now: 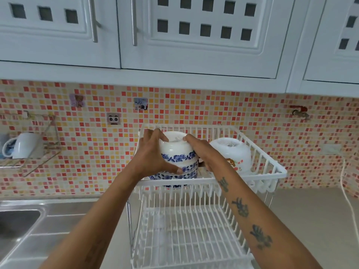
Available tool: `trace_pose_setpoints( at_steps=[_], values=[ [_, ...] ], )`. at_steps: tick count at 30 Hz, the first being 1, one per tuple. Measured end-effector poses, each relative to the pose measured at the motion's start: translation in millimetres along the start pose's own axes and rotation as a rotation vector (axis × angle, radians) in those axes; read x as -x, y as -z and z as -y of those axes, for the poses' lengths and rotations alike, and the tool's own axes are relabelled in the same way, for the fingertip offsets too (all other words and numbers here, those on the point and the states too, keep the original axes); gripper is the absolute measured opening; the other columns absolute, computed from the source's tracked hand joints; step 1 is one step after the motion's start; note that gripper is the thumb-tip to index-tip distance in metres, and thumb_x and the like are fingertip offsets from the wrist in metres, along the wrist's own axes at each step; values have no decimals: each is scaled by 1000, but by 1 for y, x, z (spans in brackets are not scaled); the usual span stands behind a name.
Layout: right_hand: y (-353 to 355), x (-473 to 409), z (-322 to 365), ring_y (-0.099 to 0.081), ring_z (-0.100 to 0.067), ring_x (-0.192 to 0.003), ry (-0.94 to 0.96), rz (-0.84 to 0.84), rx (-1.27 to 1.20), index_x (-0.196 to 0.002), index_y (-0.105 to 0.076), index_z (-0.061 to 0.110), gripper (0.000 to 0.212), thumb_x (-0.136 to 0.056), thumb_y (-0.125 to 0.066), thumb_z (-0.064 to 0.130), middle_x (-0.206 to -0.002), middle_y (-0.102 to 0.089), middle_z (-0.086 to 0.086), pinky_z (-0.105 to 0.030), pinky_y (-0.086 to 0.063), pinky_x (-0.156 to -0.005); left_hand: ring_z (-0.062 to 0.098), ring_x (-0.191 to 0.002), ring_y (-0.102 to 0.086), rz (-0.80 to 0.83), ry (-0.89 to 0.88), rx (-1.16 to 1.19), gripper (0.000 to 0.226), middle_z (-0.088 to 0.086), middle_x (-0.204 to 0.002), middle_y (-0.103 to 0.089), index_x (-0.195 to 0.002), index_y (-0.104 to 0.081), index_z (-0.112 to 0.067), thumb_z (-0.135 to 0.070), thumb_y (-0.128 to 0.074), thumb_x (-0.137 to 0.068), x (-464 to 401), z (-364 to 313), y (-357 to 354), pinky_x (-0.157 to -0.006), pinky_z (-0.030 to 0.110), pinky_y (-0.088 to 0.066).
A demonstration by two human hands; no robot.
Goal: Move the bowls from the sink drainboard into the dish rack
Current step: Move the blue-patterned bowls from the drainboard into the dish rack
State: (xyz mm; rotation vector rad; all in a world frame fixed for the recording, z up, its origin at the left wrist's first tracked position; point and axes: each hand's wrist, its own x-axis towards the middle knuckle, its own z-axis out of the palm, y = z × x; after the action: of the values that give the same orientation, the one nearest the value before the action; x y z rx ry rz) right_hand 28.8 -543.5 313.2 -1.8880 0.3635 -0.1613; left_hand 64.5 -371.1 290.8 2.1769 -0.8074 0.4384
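Note:
A white bowl with a blue flower band (177, 152) is upside down over the top tier of the white wire dish rack (272, 164). My left hand (153, 154) grips its left side and my right hand (202, 150) grips its right side. It rests on another blue-patterned bowl (171, 176) stacked beneath it in the rack. To the right, a white bowl with a small bear print (235, 156) lies upside down in the same tier. The steel sink drainboard (64, 228) at lower left shows no bowls.
The rack's lower tier (186, 235) holds nothing visible. A sink basin (13, 226) is at far left. A wall wire shelf holds a white mug (25, 145). White cabinets hang overhead. A white cord (345, 193) and a wall tap (300, 112) are on the right.

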Motion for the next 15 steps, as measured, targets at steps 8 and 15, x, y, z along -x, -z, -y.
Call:
trace_pose_setpoints(
  at_steps=[8, 15],
  values=[
    [4, 9, 0, -57, -25, -111, 18, 93, -8, -138, -47, 22, 63, -93, -31, 64, -135, -57, -8, -35, -40, -87, 30, -117, -54, -52, 418, 549, 71, 11, -136, -46, -127, -35, -21, -72, -52, -80, -13, 1, 4, -93, 51, -53],
    [-1, 3, -5, -61, -26, -105, 49, 68, 45, -128, -52, 14, 60, -91, -35, 59, -124, -63, -11, -42, -47, -96, 31, -94, -65, 138, 618, 718, 54, 17, -125, -57, -138, -34, -25, -47, -51, -92, -20, 4, -3, -50, 34, -56]
  ],
)
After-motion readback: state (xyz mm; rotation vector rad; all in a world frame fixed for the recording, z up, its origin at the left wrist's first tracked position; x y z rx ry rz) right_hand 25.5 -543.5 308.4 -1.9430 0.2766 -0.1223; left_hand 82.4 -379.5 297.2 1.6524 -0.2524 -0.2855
